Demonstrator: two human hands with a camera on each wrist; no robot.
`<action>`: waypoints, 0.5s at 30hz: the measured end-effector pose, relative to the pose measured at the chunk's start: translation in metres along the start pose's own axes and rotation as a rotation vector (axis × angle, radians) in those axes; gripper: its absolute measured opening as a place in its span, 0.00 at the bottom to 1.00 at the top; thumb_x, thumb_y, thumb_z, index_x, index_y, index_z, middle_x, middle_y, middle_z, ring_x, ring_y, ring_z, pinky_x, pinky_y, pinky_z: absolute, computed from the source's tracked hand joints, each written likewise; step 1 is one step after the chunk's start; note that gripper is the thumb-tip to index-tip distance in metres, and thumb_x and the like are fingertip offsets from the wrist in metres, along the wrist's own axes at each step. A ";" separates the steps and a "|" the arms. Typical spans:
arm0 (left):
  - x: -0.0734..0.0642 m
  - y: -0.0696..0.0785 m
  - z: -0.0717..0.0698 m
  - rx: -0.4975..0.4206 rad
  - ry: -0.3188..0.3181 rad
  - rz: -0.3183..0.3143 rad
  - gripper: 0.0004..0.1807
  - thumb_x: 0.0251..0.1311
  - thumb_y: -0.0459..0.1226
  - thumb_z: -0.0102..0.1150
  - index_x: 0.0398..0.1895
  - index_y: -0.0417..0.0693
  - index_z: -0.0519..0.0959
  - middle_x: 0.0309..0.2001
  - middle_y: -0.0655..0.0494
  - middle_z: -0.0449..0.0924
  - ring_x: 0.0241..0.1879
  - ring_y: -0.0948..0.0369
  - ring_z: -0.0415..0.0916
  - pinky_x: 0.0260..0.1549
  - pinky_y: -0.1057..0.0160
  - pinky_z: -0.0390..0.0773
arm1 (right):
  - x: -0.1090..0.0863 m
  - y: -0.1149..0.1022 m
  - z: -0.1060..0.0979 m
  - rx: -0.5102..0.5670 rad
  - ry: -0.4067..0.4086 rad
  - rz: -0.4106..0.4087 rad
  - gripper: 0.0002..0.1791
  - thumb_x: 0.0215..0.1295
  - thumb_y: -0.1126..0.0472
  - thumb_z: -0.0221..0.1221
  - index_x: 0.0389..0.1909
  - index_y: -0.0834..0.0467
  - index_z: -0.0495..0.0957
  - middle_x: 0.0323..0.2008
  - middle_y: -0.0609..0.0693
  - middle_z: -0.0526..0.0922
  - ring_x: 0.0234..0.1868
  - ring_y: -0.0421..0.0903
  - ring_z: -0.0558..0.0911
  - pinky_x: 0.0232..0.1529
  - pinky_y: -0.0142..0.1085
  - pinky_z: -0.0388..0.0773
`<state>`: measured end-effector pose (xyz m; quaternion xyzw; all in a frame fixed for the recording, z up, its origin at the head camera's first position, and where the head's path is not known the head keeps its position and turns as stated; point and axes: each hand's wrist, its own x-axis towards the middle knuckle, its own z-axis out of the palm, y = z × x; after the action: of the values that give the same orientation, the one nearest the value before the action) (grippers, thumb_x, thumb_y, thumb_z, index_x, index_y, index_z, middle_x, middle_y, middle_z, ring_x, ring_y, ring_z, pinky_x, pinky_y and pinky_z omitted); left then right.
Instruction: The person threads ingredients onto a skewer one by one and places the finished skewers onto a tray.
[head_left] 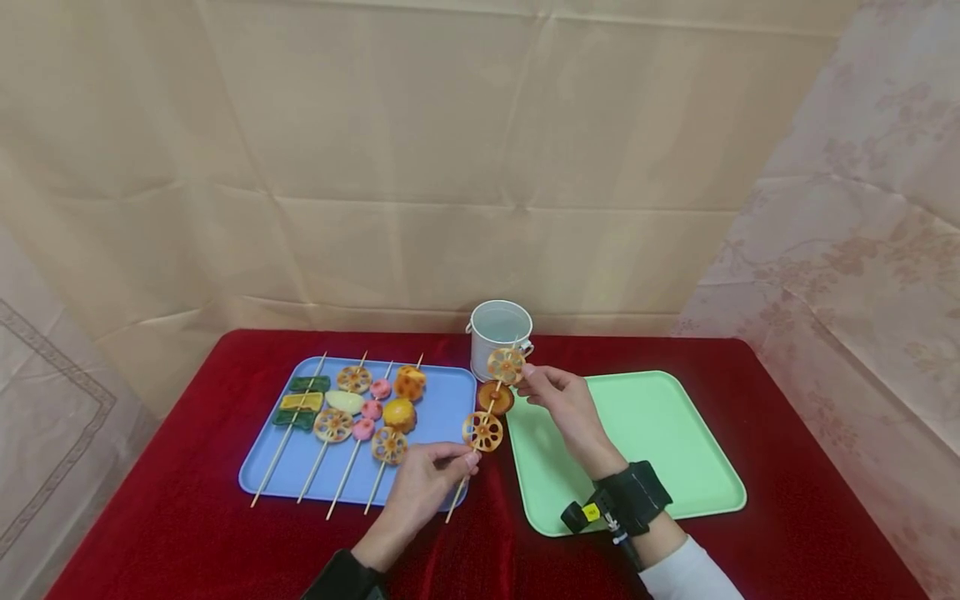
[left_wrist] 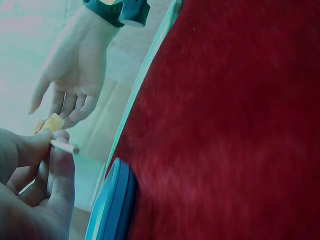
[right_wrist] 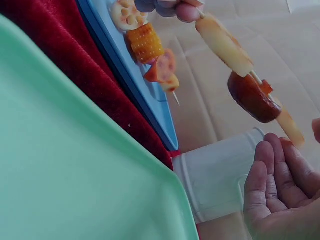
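Observation:
My left hand [head_left: 424, 487] pinches the bare lower stick of a food skewer [head_left: 482, 432] between thumb and fingers. Threaded on it are two lotus root slices with a glossy brown piece [right_wrist: 255, 97] between them. The skewer leans up and away over the gap between the two trays. At its upper end is my right hand [head_left: 566, 408], its fingertips right beside the top lotus root slice [head_left: 506, 366]. In the right wrist view these fingers [right_wrist: 272, 175] are loosely bent, and the thumb stands apart from them.
A blue tray [head_left: 446, 408] on the left carries several more skewers, with corn [right_wrist: 145, 42] and pink pieces [head_left: 371, 409] among the food. To the right lies a light green tray [head_left: 637, 400]. A white metal bucket [head_left: 486, 346] stands behind, between the trays, on red cloth [head_left: 180, 450].

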<state>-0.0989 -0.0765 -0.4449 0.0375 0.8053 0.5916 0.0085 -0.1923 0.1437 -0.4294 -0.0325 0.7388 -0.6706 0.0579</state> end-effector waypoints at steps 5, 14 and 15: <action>-0.004 -0.003 -0.009 0.119 0.029 0.040 0.07 0.62 0.35 0.72 0.37 0.40 0.91 0.28 0.55 0.89 0.31 0.66 0.84 0.36 0.68 0.81 | -0.001 0.004 -0.004 0.034 -0.020 -0.010 0.25 0.76 0.46 0.59 0.53 0.65 0.84 0.48 0.60 0.87 0.50 0.53 0.85 0.52 0.36 0.81; -0.008 0.000 -0.026 0.200 0.018 0.034 0.06 0.59 0.35 0.74 0.36 0.41 0.91 0.25 0.56 0.88 0.22 0.69 0.80 0.23 0.69 0.78 | -0.002 0.006 -0.010 0.050 -0.020 -0.012 0.27 0.77 0.47 0.59 0.54 0.70 0.82 0.47 0.61 0.88 0.49 0.55 0.86 0.52 0.36 0.82; -0.008 0.000 -0.028 0.217 0.021 0.031 0.05 0.58 0.35 0.74 0.36 0.42 0.91 0.25 0.56 0.88 0.21 0.69 0.80 0.23 0.69 0.77 | -0.002 0.007 -0.011 0.041 -0.023 -0.010 0.27 0.77 0.47 0.59 0.54 0.70 0.82 0.47 0.60 0.88 0.48 0.55 0.86 0.52 0.36 0.82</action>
<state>-0.0926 -0.1041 -0.4364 0.0444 0.8641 0.5012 -0.0133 -0.1916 0.1557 -0.4349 -0.0428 0.7239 -0.6856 0.0638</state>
